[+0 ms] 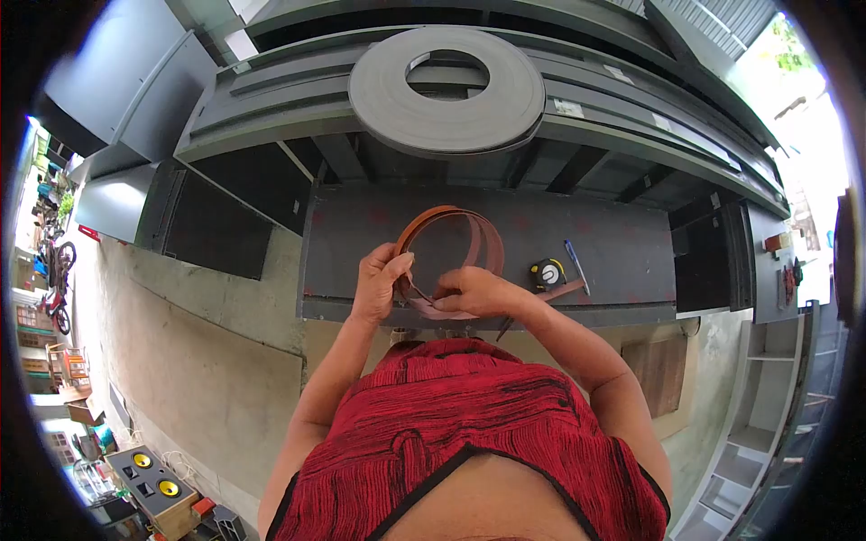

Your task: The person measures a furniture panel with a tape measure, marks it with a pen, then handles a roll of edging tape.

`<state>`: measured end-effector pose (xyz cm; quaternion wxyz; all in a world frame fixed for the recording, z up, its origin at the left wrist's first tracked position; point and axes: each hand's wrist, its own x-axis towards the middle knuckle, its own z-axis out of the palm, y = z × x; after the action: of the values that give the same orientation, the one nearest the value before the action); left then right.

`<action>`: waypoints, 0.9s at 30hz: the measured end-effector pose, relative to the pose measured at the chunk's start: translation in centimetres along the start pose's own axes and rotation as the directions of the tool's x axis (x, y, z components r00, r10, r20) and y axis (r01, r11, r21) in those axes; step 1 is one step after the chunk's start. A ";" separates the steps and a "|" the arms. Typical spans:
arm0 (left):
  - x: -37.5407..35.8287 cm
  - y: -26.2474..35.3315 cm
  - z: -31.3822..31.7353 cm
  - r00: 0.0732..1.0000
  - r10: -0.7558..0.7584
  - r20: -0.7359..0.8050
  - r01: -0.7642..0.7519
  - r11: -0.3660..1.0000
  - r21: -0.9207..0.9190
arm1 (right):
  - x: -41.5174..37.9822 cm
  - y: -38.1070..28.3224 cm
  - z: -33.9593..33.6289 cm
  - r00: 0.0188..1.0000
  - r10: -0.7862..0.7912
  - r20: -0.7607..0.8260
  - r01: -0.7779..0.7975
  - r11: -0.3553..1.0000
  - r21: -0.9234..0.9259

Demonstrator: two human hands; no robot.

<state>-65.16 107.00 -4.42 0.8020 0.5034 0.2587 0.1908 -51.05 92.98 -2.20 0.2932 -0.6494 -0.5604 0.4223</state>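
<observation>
1. Strip point(492, 248) loops at frame centre, its opening facing the camera.
2. Left hand point(377, 281) pinches its lower left; right hand point(474, 293) pinches its bottom.
3. Hands cover parts; its ends are unclear.

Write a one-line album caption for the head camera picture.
Left hand and right hand hold a brown coil, with a tape measure, pen and grey roll nearby.

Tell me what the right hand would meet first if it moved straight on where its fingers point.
Probably the coiled, reddish-brown flat strip, at its left side, where the left hand grips it; how far apart in depth that side and the right hand are is unclear.
</observation>
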 end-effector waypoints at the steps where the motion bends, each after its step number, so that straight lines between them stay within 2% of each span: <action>1: 0.0 -0.1 0.1 1.000 0.011 -0.007 -0.011 1.000 0.005 | 0.0 0.0 0.0 1.000 -0.001 -0.006 0.001 1.000 0.015; 10: -0.3 -1.1 1.2 0.999 0.016 -0.029 -0.015 0.999 0.041 | 1.7 -0.2 1.5 0.937 0.165 -0.309 -0.097 0.970 0.221; 15: -0.1 -1.8 1.7 0.995 0.083 -0.045 -0.083 0.996 0.016 | 2.6 -0.2 2.8 0.878 0.280 -0.388 -0.048 0.858 0.511; 16: -0.1 -1.8 1.6 0.997 0.056 -0.052 -0.055 0.998 0.025 | 2.7 -0.3 3.2 0.863 0.301 -0.406 -0.027 0.829 0.558; 18: -0.2 -1.8 1.6 0.998 -0.001 -0.061 0.003 0.999 0.039 | 2.4 -0.7 3.5 0.857 0.248 -0.452 -0.019 0.892 0.452; 22: -0.5 -1.4 1.7 0.999 -0.018 -0.051 0.022 0.997 0.068 | 2.5 -0.5 4.1 0.813 0.102 -0.574 0.028 0.976 0.214; 27: 0.1 -3.0 0.7 0.997 0.014 -0.076 -0.009 0.998 0.066 | 2.3 -1.5 5.2 0.826 0.032 -0.563 -0.063 0.997 -0.034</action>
<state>-64.52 105.28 -6.88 0.7735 0.5232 0.2922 0.2061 -56.25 95.06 -3.91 0.4177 -0.7659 -0.4436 0.2053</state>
